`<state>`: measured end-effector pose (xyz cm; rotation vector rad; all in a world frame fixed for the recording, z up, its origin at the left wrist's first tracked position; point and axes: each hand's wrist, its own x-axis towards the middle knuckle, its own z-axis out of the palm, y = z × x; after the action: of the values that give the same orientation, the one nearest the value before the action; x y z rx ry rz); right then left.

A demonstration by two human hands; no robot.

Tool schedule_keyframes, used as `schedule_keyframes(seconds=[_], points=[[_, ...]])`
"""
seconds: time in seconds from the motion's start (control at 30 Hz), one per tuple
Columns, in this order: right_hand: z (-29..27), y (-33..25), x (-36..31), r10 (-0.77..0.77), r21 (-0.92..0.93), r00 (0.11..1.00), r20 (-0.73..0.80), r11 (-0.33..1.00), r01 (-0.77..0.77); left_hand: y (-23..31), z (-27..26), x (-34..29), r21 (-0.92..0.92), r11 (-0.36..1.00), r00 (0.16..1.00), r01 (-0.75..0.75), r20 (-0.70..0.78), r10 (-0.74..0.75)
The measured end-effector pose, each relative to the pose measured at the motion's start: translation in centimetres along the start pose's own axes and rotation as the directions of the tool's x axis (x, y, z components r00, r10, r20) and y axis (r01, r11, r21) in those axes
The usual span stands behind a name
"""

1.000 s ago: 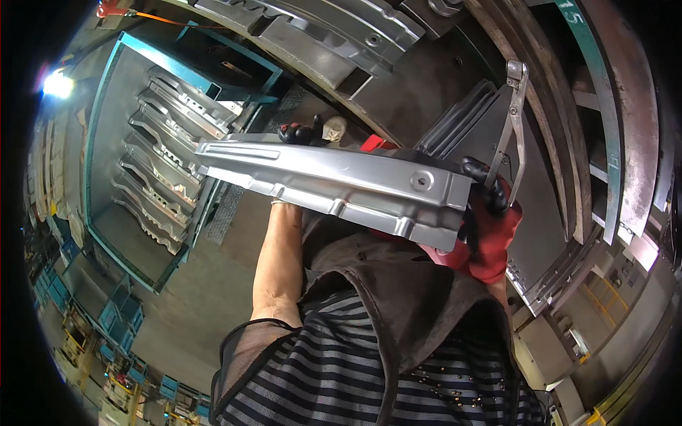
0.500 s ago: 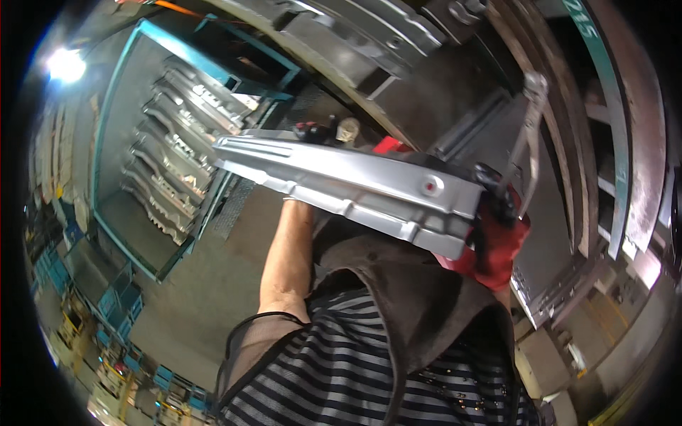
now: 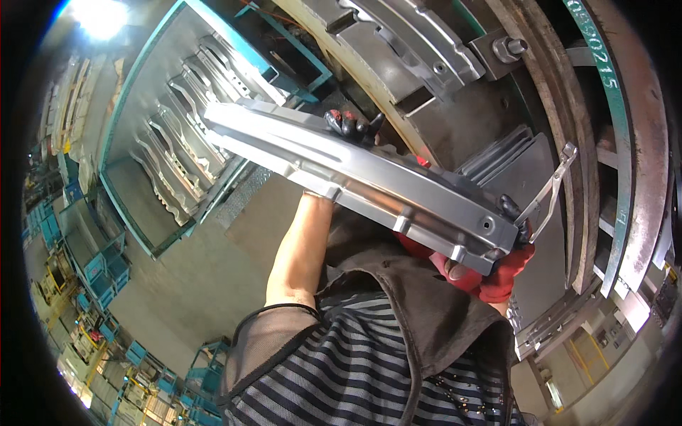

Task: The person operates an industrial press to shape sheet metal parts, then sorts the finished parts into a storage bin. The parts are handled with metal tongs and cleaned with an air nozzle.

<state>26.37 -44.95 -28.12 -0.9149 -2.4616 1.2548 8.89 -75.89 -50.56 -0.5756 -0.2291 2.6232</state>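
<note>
A long pressed sheet-metal part (image 3: pixel 355 167) with a ribbed edge and a small round hole lies aslant before my chest. My left hand (image 3: pixel 353 126), in a dark glove with red on the fingers, is wrapped over its far edge. My right hand (image 3: pixel 503 270), in a red and black glove, grips the right end. A thin, bent metal tool (image 3: pixel 547 193) sticks up beside that hand; whether the fingers hold it too is hidden behind the part.
At left stands a teal-framed bin (image 3: pixel 153 241) with several wavy metal parts (image 3: pixel 177 156) in it. A press die (image 3: pixel 405 42) with a large bolt (image 3: pixel 509 48) lies ahead. Flat sheets (image 3: pixel 522 170) are stacked at right, by curved rails (image 3: pixel 618 163).
The part has swung so its right end sits lower and nearer me. Both hands still hold it, and the view has shifted slightly.
</note>
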Motion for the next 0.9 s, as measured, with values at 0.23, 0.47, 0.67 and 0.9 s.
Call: schedule_keyframes(seconds=[0.23,0.47,0.67,0.9], points=[[3.2,6.5,2.2,0.090,0.056,0.947,-0.310,0.996,-0.076,-0.8,10.8,0.2,0.711,0.632,0.944,-0.307,0.142,0.299],[8.7,-2.3,7.8,0.367,0.785,0.927,0.073,0.552,-0.281,2.3,23.3,9.7,0.840,0.475,0.962,-0.263,0.187,0.201],[8.7,-6.0,8.8,0.363,0.665,0.931,0.034,0.688,-0.292,2.6,30.7,16.3,0.810,-0.553,0.635,0.196,0.325,0.701],[5.0,-5.5,4.7,0.357,0.818,0.917,0.178,0.464,-0.340,2.6,27.2,20.8,0.938,-0.339,0.605,0.079,0.225,0.764]])
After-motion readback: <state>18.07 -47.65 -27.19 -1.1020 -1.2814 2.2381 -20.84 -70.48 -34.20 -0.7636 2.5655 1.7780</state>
